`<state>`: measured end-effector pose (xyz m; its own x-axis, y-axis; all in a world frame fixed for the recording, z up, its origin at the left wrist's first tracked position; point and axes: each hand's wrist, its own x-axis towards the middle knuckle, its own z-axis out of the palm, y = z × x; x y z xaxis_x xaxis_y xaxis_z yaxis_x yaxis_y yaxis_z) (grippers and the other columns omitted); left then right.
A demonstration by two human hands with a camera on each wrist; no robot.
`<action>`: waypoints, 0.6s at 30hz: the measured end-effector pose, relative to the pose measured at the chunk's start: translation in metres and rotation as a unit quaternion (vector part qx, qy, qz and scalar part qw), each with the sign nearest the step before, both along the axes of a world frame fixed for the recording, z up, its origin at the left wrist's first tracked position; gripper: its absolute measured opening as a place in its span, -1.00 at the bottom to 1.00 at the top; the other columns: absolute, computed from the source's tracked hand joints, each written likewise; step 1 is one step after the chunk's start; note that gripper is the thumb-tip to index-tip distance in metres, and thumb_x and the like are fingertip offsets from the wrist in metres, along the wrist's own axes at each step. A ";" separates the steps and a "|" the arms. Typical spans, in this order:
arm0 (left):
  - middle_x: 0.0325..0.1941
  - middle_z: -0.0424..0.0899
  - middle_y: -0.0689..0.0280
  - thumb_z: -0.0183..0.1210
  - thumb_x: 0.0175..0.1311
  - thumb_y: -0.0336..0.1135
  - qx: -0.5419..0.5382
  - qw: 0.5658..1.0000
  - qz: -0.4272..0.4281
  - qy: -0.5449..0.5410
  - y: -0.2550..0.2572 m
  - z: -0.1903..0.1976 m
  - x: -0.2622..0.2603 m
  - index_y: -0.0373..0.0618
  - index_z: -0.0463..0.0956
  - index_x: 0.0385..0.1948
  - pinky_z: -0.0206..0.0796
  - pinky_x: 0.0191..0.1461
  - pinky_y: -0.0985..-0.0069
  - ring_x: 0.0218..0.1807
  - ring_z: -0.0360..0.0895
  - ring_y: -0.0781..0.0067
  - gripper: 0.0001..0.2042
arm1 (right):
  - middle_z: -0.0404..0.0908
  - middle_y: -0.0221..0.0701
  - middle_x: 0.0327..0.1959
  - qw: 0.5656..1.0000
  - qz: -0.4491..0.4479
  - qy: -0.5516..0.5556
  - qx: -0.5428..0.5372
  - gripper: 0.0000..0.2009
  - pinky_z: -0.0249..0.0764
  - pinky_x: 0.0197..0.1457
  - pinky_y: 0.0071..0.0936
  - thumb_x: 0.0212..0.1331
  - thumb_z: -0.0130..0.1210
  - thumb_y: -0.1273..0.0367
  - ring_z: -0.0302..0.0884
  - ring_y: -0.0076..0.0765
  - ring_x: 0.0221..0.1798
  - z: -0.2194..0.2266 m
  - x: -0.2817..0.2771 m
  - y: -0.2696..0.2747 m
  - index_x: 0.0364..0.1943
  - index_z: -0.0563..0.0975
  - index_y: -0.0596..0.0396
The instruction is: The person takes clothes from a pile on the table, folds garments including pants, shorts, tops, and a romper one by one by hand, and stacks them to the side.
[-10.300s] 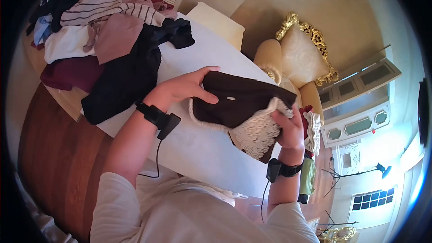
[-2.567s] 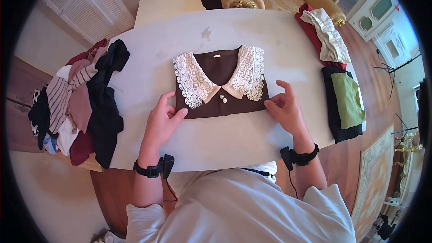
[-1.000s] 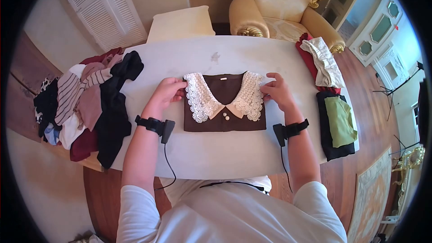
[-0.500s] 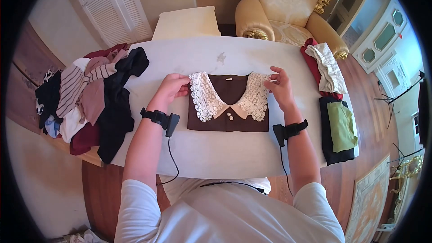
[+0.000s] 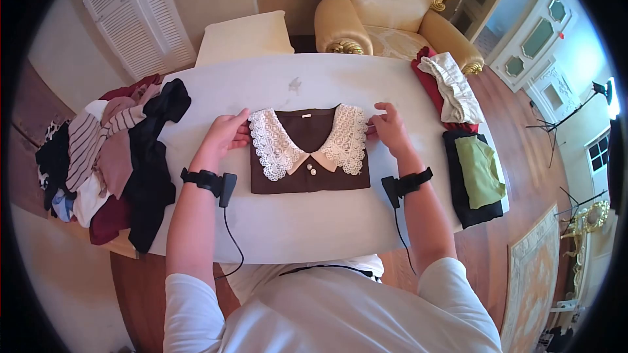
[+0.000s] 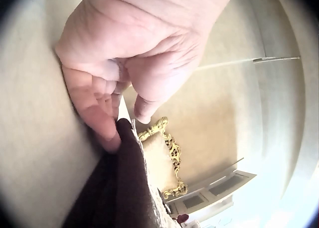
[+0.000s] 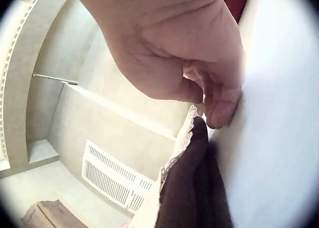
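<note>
1. A brown blouse [image 5: 275, 185] lies folded on the white table [image 5: 294, 225], in front of the person, its neckline away from them. Its wide white lace collar [image 5: 269, 146] spreads to both sides, with two pearly buttons [image 5: 312, 170] below the collar points.
2. The left hand [image 5: 226, 136] is at the blouse's upper left corner, fingers bent and touching the brown cloth, thumb close to the lace edge. Whether it pinches the cloth, one cannot tell.
3. The right hand [image 5: 392, 132] is at the opposite upper corner, thumb and bent fingertips close about the collar's edge. Whether it grasps the edge or has let go, one cannot tell.
4. To the left is a loose heap of clothes, among them a striped knit garment [image 5: 84, 144], a black garment [image 5: 147, 170] and a white garment [image 5: 90, 201].
5. Along the right side, a cream garment [image 5: 453, 88] lies over a red garment [image 5: 428, 88]; nearer the person, a green garment [image 5: 481, 170] rests on a black folded garment [image 5: 463, 193].
6. Beyond the table stands a gilded armchair [image 5: 389, 0].
</note>
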<state>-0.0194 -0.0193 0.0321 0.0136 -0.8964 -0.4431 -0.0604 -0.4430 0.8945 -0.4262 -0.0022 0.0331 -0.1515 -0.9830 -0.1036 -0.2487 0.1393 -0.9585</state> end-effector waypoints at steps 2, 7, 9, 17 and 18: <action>-0.28 0.71 0.33 0.29 0.39 -0.08 -0.002 1.000 -0.006 -0.017 -0.001 -0.003 0.000 -0.11 0.61 -0.13 0.55 -0.23 0.54 -0.36 0.63 0.53 -0.72 | 0.64 -0.22 -0.21 0.999 -0.002 -0.018 0.035 -0.58 0.65 -0.28 -0.41 0.38 0.13 0.37 0.66 -0.36 -0.25 0.006 0.004 0.002 0.27 0.40 0.21; -0.32 0.68 0.43 0.34 0.35 -0.04 -0.039 0.998 -0.029 -0.050 -0.003 -0.016 0.001 -0.03 0.66 -0.14 0.48 -0.24 0.57 -0.37 0.58 0.62 -0.72 | 0.65 -0.29 -0.22 0.998 0.035 0.030 -0.034 -0.49 0.57 -0.30 -0.45 0.31 0.24 0.33 0.61 -0.44 -0.29 -0.004 0.010 -0.006 0.28 0.40 0.25; -0.31 0.69 0.39 0.33 0.36 -0.07 -0.041 0.998 -0.022 -0.046 -0.004 -0.017 0.001 -0.08 0.64 -0.15 0.49 -0.29 0.59 -0.40 0.59 0.60 -0.72 | 0.65 -0.31 -0.22 0.994 0.062 0.050 -0.080 -0.47 0.54 -0.30 -0.46 0.29 0.28 0.31 0.59 -0.46 -0.30 -0.016 0.009 -0.014 0.28 0.41 0.26; -0.32 0.69 0.33 0.35 0.34 -0.07 -0.035 0.998 0.018 -0.050 0.003 -0.004 -0.010 -0.17 0.61 -0.19 0.51 -0.32 0.57 -0.43 0.60 0.57 -0.68 | 0.65 -0.33 -0.42 0.987 0.069 0.128 -0.067 -0.62 0.50 -0.29 -0.39 0.17 0.33 0.25 0.57 -0.42 -0.39 -0.017 0.014 -0.029 -0.06 0.61 0.29; -0.32 0.69 0.33 0.36 0.33 -0.06 -0.053 0.997 0.007 -0.058 0.003 -0.008 -0.009 -0.18 0.61 -0.19 0.52 -0.32 0.56 -0.43 0.59 0.56 -0.66 | 0.65 -0.33 -0.42 0.987 0.070 0.128 -0.066 -0.62 0.50 -0.29 -0.39 0.17 0.33 0.25 0.57 -0.42 -0.39 -0.017 0.014 -0.030 -0.06 0.61 0.29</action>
